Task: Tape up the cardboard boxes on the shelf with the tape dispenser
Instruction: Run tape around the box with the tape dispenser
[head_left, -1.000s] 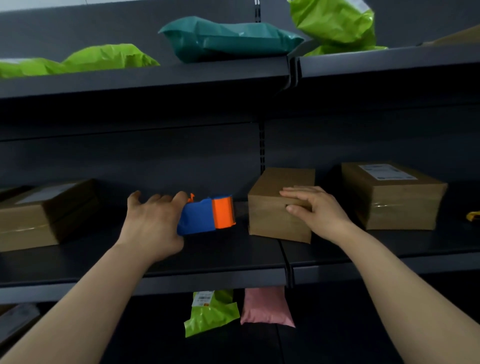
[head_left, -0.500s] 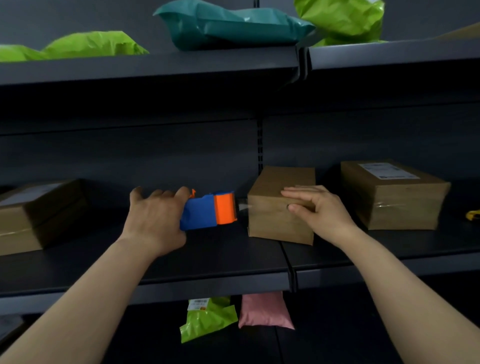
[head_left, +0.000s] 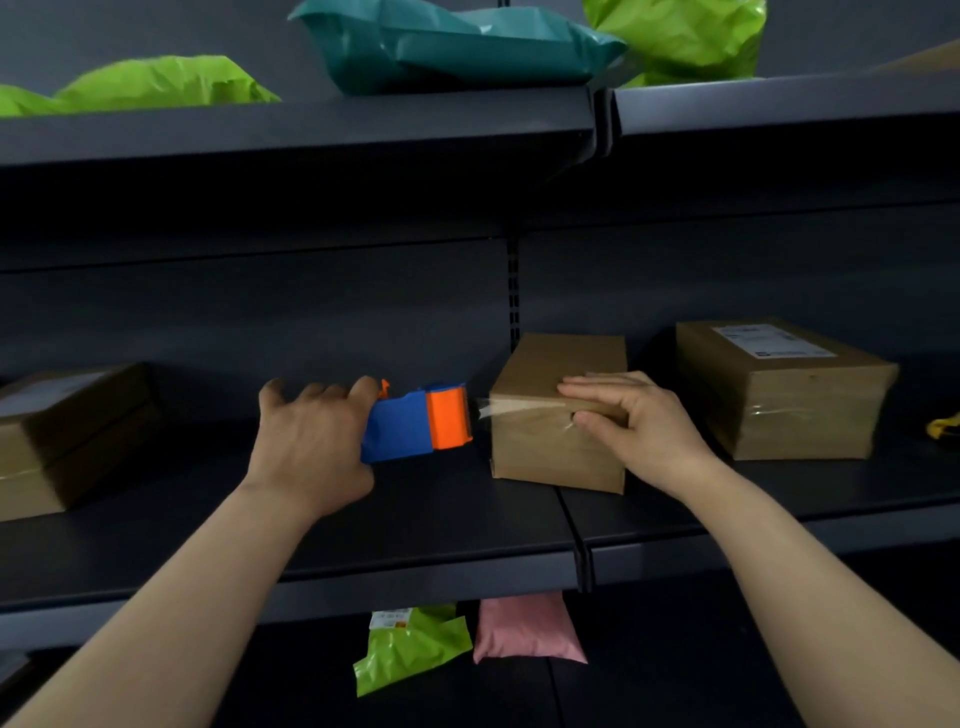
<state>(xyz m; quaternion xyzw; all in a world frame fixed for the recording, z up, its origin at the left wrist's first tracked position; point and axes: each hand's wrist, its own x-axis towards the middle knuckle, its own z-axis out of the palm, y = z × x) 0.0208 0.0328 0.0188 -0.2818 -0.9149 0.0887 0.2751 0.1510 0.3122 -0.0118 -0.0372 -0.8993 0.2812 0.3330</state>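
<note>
Tape dispenser (head_left: 415, 428) | left grip (head_left: 306, 447) curled round it, beside box (head_left: 540, 447) left edge | right grip (head_left: 639, 421) flat atop box

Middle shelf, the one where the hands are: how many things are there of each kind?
Cardboard boxes: 3 (left box, middle box, right box)
Tape dispenser: 1, the tape dispenser held in the left hand
Small yellow thing, cut off at the right edge: 1
Total: 5
</note>
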